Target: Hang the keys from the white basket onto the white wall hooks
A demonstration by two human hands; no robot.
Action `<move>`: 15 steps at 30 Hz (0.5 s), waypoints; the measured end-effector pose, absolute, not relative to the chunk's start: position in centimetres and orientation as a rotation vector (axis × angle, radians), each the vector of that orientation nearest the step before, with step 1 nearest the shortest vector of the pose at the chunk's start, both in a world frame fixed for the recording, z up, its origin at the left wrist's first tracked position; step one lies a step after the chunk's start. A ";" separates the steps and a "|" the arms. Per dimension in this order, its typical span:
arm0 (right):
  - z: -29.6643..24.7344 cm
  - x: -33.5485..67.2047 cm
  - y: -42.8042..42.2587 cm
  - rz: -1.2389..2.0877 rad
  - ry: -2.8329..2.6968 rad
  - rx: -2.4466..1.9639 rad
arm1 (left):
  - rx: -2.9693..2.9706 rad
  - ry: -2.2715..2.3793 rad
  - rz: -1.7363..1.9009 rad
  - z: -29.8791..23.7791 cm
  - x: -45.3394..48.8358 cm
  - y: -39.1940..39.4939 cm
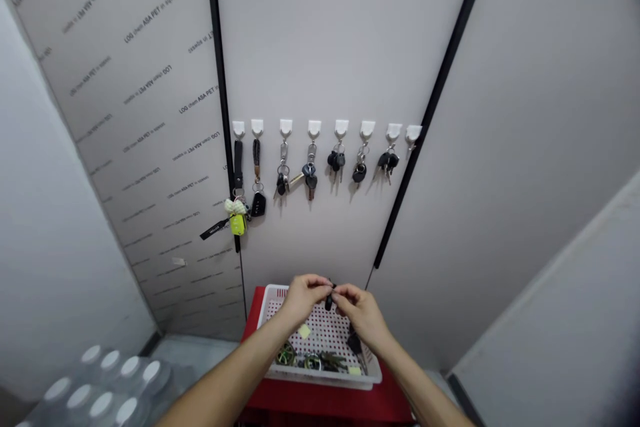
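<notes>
My left hand (303, 295) and my right hand (361, 310) meet above a white perforated basket (267, 307). Both pinch a small black-headed key (329, 303) between thumb and fingertips; the fingers cover part of it. Inside the basket, several loose keys (333, 361) and ring-shaped items (286, 353) lie along the near side. A black key (355, 345) rests at the right, partly behind my right wrist. Two yellow paper slips, one a sticky note (304, 331), are in the basket as well.
White hooks (314, 128) run in a row across the wall panel, with key bunches (310, 177) and a yellow-green car key (238, 223) hanging from them. The basket stands on a red surface (320, 400). Capped bottles (103, 387) stand at lower left.
</notes>
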State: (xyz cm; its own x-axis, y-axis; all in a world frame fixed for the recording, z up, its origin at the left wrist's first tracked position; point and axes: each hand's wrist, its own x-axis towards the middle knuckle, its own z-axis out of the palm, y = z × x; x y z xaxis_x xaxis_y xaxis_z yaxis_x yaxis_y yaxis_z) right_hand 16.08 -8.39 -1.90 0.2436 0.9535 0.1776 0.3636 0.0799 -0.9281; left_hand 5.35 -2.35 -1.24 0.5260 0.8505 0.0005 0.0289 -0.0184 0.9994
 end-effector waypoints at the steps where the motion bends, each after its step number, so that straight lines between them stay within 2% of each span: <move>1: -1.5 16.2 -8.4 0.700 -1.324 -1.494 | 1.452 0.803 0.789 -1.0 5.5 -2.4; 8: 1.7 17.5 -8.8 0.329 -1.483 -1.556 | 1.805 0.802 0.811 1.3 5.7 -2.4; 15: 3.1 17.9 -9.0 0.490 -1.516 -1.537 | 1.816 0.734 0.793 3.4 6.6 -2.2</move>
